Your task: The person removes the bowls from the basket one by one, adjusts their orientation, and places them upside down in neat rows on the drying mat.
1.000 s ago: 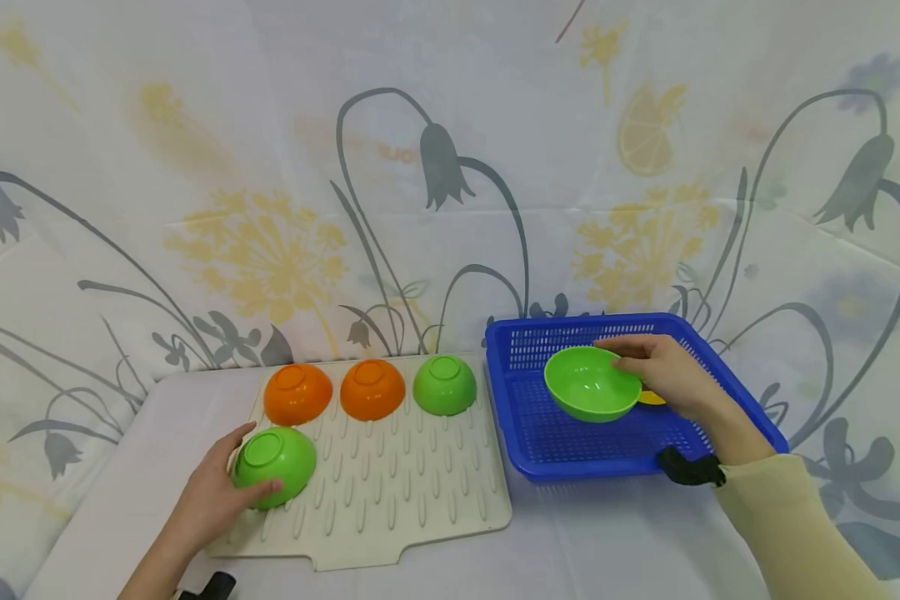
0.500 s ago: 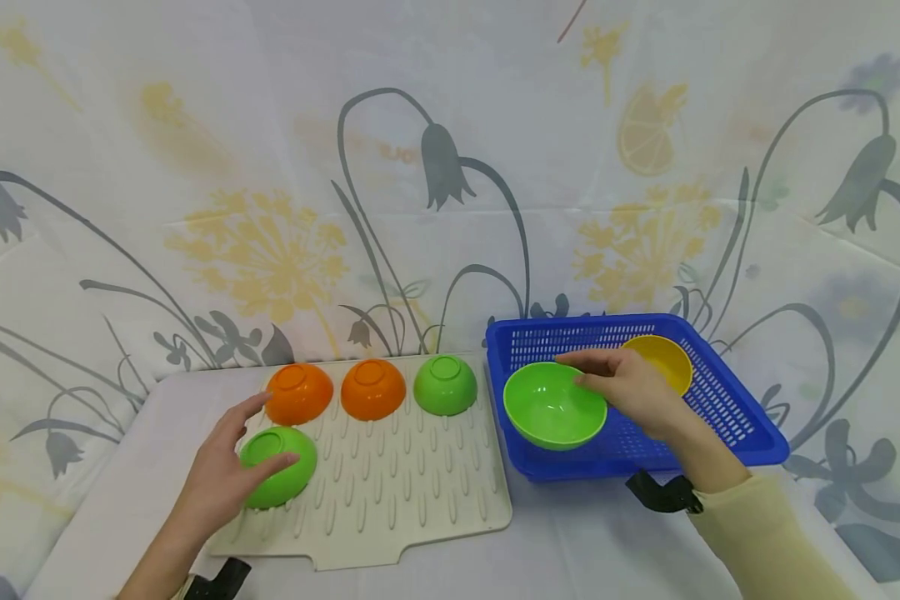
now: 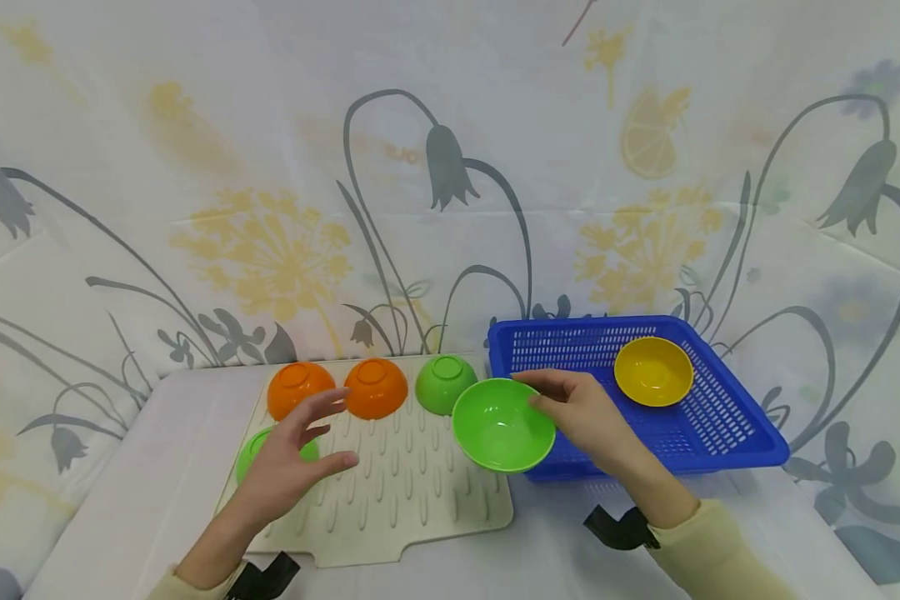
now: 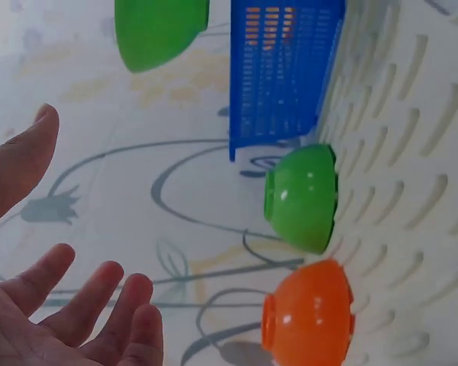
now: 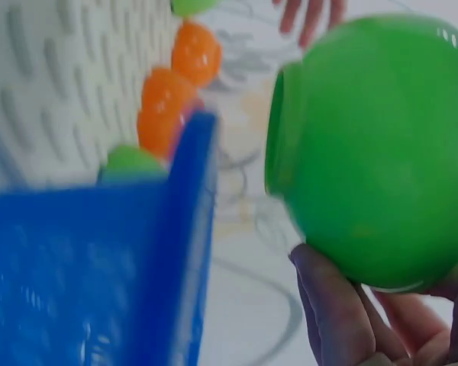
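My right hand [image 3: 588,417] pinches the rim of a green bowl [image 3: 502,427], held mouth up above the drying mat's right edge and the basket's near left corner. In the right wrist view the underside of this green bowl [image 5: 382,152] fills the right part, fingers below it. My left hand [image 3: 288,467] hovers over the mat's left part, thumb and fingers spread, holding nothing. Behind it an upturned green bowl [image 3: 251,454] is partly hidden. Along the mat's back edge stand an upturned orange bowl [image 3: 292,387], a second orange bowl [image 3: 377,389] and a green bowl [image 3: 444,385].
A cream ridged drying mat [image 3: 405,492] lies on the white-covered table. To its right stands a blue slotted basket [image 3: 727,458] with a yellow bowl [image 3: 652,372] inside, mouth up. Behind hangs a flower-printed cloth [image 3: 450,250].
My right hand has carried the green bowl left, out from over the basket, uncovering the yellow bowl. My left hand has let go of the near green bowl and moved up and right.
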Motion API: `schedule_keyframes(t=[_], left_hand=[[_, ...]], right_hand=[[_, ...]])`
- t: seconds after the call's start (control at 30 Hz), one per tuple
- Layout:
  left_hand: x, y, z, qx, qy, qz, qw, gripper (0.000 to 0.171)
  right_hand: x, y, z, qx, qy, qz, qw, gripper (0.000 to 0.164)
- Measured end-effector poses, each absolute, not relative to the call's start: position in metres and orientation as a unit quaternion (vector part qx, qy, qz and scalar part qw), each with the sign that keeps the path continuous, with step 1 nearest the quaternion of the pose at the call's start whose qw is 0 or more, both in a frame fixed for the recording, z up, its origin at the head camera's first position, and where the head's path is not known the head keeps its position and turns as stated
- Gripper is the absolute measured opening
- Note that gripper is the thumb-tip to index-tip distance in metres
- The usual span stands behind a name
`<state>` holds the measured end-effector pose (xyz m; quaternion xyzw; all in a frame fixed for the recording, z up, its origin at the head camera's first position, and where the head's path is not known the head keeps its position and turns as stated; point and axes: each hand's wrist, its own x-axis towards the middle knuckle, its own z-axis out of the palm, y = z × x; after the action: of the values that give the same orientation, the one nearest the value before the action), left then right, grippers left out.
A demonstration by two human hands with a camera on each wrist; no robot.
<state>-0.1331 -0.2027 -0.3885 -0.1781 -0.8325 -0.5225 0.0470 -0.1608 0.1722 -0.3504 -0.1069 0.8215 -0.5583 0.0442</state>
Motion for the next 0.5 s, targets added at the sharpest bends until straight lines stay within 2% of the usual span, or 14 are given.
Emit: schedule_keyframes(t=[0.33,0.5], left_hand=[[-0.127,-0.153,-0.393,-0.242,-0.783,-0.572,-0.026,0.075],[-0.125,-0.135,-0.401,-0.23,-0.764,-0.6,-0.066,0.084]], right_hand=[[-0.145,0.135,-0.363,-0.081,0.809,-0.581,0.023,0.031],[-0.142,0.122,-0.371,-0.089,0.816,-0.571,-0.009,0.031]])
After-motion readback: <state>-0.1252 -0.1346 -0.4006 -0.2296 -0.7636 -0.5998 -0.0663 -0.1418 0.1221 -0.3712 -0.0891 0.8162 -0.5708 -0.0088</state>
